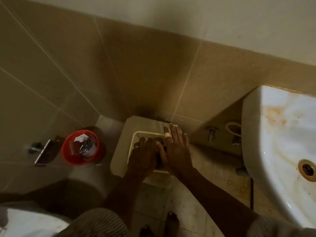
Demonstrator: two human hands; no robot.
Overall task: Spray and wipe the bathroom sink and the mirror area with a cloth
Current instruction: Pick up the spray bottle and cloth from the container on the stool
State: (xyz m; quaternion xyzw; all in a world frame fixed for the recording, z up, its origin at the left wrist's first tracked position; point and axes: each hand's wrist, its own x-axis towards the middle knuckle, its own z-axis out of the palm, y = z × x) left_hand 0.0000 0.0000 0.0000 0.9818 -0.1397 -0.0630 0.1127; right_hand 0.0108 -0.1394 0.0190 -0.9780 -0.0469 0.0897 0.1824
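Note:
The white sink (280,134) hangs on the right, stained with rust streaks around a brass drain (307,168). Both of my hands reach down into a white mesh basket (136,135) that sits on a beige plastic stand (119,151) against the tiled wall. My left hand (143,156) lies over a dark object (161,161) in the basket; its fingertips are in shadow, so its grip is unclear. My right hand (176,147) is beside it with straight fingers, one of them bandaged, and the thumb touches the dark object. No mirror or spray bottle is in view.
A red bin (68,156) with rubbish stands on the floor to the left. A metal paper holder (42,152) is on the left wall, and the toilet (25,223) is at lower left. Pipes (212,134) run under the sink. My feet (172,221) stand on the tiled floor.

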